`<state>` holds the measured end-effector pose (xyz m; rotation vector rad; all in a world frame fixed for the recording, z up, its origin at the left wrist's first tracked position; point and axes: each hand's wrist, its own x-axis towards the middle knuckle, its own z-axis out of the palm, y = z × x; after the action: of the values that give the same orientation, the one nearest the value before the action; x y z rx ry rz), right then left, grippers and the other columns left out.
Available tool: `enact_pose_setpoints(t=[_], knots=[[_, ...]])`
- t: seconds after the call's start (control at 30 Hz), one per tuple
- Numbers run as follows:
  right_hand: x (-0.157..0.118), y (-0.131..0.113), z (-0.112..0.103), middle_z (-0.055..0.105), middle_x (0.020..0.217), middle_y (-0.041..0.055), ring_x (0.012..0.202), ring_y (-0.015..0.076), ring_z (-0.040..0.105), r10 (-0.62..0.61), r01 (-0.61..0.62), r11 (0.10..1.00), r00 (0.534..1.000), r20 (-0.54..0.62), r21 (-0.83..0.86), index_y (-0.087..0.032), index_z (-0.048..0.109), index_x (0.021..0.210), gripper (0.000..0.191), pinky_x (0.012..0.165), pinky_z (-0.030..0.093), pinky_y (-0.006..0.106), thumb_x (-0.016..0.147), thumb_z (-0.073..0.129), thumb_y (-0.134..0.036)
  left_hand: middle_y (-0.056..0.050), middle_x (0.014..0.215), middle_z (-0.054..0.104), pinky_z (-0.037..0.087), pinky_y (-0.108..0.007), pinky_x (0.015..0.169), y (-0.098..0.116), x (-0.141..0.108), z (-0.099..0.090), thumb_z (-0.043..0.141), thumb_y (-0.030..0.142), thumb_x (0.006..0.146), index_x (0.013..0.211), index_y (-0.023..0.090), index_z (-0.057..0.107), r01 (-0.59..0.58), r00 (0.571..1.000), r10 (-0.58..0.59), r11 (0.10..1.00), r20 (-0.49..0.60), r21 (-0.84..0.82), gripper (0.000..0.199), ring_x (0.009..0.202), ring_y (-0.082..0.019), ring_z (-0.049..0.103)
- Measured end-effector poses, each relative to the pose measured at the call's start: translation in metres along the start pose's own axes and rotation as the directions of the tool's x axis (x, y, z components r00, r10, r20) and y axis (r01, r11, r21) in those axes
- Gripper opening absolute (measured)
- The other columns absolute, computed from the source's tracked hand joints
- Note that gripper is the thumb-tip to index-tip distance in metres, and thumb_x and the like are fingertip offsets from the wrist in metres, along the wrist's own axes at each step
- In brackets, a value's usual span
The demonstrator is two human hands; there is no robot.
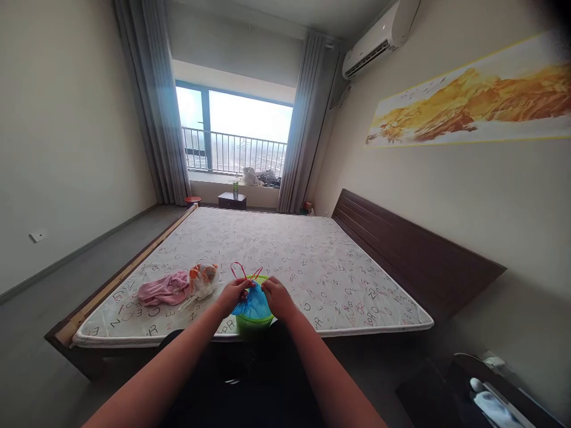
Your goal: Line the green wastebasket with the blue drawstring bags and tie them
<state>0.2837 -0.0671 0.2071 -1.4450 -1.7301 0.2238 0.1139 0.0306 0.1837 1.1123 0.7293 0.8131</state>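
Observation:
A green mesh-sided bin (pixel 254 326) stands close in front of my body at the mattress's near edge. Inside its mouth is a blue plastic bag (pixel 256 304) with red drawstrings (pixel 238 268) sticking up in loops. My left hand (pixel 236 292) is closed on the bag's top edge by the red strings. Across the bin, the fingers of my right hand (pixel 276 295) pinch the other side of the blue bag at the rim. On the mattress to the left lie a pink cloth (pixel 165 289) and a clear plastic bag (pixel 203 282) with something orange in it.
The lettered mattress (pixel 267 238) rests on a dark wooden bed frame with a headboard (pixel 401 244) on the right. Beyond it are a small nightstand (pixel 232 201) with a bottle and a red stool (pixel 193 200). A dark surface holding objects (pixel 491 404) sits low at right.

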Motion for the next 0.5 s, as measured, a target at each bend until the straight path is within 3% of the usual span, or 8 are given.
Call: enact_pose_setpoints(t=[0.07, 0.13, 0.2, 0.27, 0.33, 0.4, 0.5], knots=[[-0.003, -0.001, 0.009, 0.062, 0.13, 0.0107, 0.121, 0.0214, 0.057, -0.061, 0.058, 0.997, 0.996, -0.057, -0.055, -0.022, 0.069, 0.101, 0.024, 0.105, 0.046, 0.037, 0.099, 0.045, -0.023, 0.001, 0.066, 0.062, 0.026, -0.021, 0.047, 0.005, -0.003, 0.003, 0.082, 0.057, 0.066, 0.082, 0.013, 0.067, 0.014, 0.997, -0.018, 0.998, 0.073, 0.063, 0.048, 0.048, -0.004, 0.038], [-0.003, 0.005, 0.015, 0.046, 0.152, 0.0117, 0.141, 0.0246, 0.042, -0.055, 0.041, 0.989, 0.994, -0.094, -0.142, -0.022, 0.062, 0.127, 0.036, 0.115, 0.038, 0.044, 0.094, 0.047, -0.015, 0.004, 0.058, 0.055, 0.023, -0.022, 0.047, 0.01, -0.007, 0.007, 0.079, 0.059, 0.069, 0.08, 0.013, 0.068, 0.027, 0.986, -0.05, 0.99, 0.158, 0.141, 0.049, 0.046, -0.005, 0.035], [0.0, 0.015, 0.017, 0.036, 0.161, 0.0104, 0.152, 0.0288, 0.025, -0.027, 0.012, 0.966, 0.998, -0.051, -0.259, -0.025, 0.049, 0.145, 0.058, 0.119, 0.031, 0.053, 0.089, 0.05, -0.009, 0.004, 0.055, 0.052, 0.023, -0.023, 0.048, 0.012, -0.01, 0.011, 0.075, 0.062, 0.072, 0.078, 0.013, 0.067, 0.035, 0.967, -0.085, 0.978, 0.239, 0.207, 0.05, 0.047, -0.006, 0.036], [0.004, 0.024, 0.015, 0.037, 0.162, 0.0077, 0.154, 0.0314, 0.018, -0.02, 0.039, 0.937, 0.998, 0.058, -0.348, -0.03, 0.049, 0.145, 0.063, 0.119, 0.025, 0.06, 0.087, 0.053, -0.006, 0.004, 0.053, 0.051, 0.025, -0.023, 0.049, 0.011, -0.011, 0.014, 0.072, 0.064, 0.074, 0.077, 0.013, 0.067, 0.025, 0.946, -0.107, 0.965, 0.305, 0.26, 0.052, 0.047, -0.007, 0.037], [0.009, 0.031, 0.012, 0.057, 0.146, 0.0074, 0.147, 0.031, 0.035, -0.005, 0.075, 0.93, 0.982, 0.191, -0.359, -0.03, 0.064, 0.126, 0.043, 0.118, 0.025, 0.058, 0.089, 0.056, -0.008, 0.004, 0.051, 0.049, 0.024, -0.024, 0.049, 0.009, -0.011, 0.015, 0.071, 0.068, 0.073, 0.074, 0.013, 0.066, 0.01, 0.933, -0.112, 0.958, 0.341, 0.288, 0.055, 0.047, -0.007, 0.036], [0.013, 0.036, 0.008, 0.073, 0.113, 0.0078, 0.121, 0.0275, 0.06, 0.044, 0.051, 0.943, 0.961, 0.274, -0.329, -0.025, 0.07, 0.1, 0.02, 0.108, 0.038, 0.049, 0.092, 0.056, -0.013, 0.005, 0.051, 0.048, 0.023, -0.024, 0.049, 0.007, -0.01, 0.013, 0.071, 0.071, 0.071, 0.074, 0.013, 0.066, 0.007, 0.937, -0.109, 0.956, 0.332, 0.292, 0.058, 0.047, -0.007, 0.036], [0.015, 0.037, 0.003, 0.072, 0.083, 0.0059, 0.081, 0.0217, 0.067, 0.121, -0.036, 0.951, 0.957, 0.263, -0.308, -0.021, 0.067, 0.088, 0.018, 0.079, 0.049, 0.034, 0.097, 0.051, -0.021, 0.005, 0.052, 0.047, 0.023, -0.024, 0.048, 0.005, -0.008, 0.005, 0.071, 0.071, 0.071, 0.076, 0.014, 0.066, 0.018, 0.96, -0.094, 0.961, 0.265, 0.275, 0.057, 0.048, -0.007, 0.036]])
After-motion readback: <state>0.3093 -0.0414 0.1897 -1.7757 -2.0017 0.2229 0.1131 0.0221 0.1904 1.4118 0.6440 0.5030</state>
